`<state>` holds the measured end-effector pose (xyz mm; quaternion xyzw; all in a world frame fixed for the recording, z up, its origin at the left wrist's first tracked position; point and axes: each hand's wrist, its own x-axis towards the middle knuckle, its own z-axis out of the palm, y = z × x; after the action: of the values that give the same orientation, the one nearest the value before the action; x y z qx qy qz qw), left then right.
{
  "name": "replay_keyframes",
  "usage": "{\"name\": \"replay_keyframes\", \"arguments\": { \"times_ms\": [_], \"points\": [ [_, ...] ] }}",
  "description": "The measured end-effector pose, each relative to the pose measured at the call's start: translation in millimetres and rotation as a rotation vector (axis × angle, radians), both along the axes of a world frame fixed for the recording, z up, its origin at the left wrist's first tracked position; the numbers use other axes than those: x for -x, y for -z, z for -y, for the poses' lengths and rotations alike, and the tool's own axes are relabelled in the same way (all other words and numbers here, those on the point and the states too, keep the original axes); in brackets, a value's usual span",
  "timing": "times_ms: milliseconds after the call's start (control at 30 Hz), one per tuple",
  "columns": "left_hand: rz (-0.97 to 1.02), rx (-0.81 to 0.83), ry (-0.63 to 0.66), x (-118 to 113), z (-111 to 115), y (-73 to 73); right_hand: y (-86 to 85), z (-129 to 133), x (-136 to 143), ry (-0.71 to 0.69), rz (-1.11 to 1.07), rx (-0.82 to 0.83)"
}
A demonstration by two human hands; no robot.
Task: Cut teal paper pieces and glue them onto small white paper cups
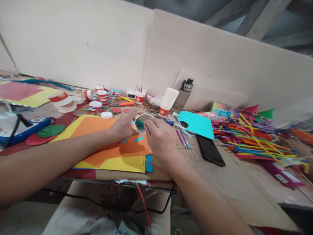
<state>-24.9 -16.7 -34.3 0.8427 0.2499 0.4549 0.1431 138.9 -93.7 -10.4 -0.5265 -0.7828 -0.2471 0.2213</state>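
Observation:
A small white paper cup (142, 131), its open mouth turned toward me, is held above a stack of orange paper (102, 130) and yellow paper (127, 163). Something dark green shows inside the cup. My left hand (124, 125) grips the cup from its left side. The fingers of my right hand (161, 137) are closed at the cup's right rim; whether they pinch the rim or a piece inside is hidden. Small light-blue paper strips (139, 139) lie on the orange sheet just below the cup. A thin red strip dangles at the table's front edge.
Behind stand stacked cups (168, 99), a dark bottle (181, 98) and small cup pieces (95, 104). To the right lie a cyan sheet (199, 125), a phone (210, 150) and pipe cleaners (254, 137). A blue glue-gun-like tool (41, 125) and another person's hand (297, 145) flank the sides.

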Motion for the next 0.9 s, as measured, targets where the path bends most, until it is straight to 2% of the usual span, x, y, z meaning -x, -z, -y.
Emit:
{"name": "replay_keyframes", "arguments": {
  "times_ms": [100, 200, 333, 500, 733, 900],
  "points": [
    [-0.008, -0.065, 0.031, -1.2, 0.7, 0.9, 0.5, 0.9, 5.6, 0.1, 0.027, 0.027],
    [0.003, -0.133, 0.025, -1.9, 1.3, 1.4, 3.1, 2.1, 7.7, 0.118, 0.033, 0.054],
    [0.016, -0.151, -0.009, -1.4, 0.9, 1.9, 7.6, 1.9, 7.2, 0.048, -0.029, 0.085],
    [0.025, -0.158, -0.073, 3.0, -5.8, 4.1, 6.9, 1.6, 9.8, -0.023, -0.145, 0.209],
    [0.044, -0.314, -0.033, 2.6, -6.1, 3.4, 6.5, 2.6, 19.6, -0.082, -0.19, 0.331],
    [0.018, -0.282, -0.068, 1.7, -2.4, 1.8, 6.8, 4.4, 18.5, -0.086, -0.213, 0.385]
  ]
}}
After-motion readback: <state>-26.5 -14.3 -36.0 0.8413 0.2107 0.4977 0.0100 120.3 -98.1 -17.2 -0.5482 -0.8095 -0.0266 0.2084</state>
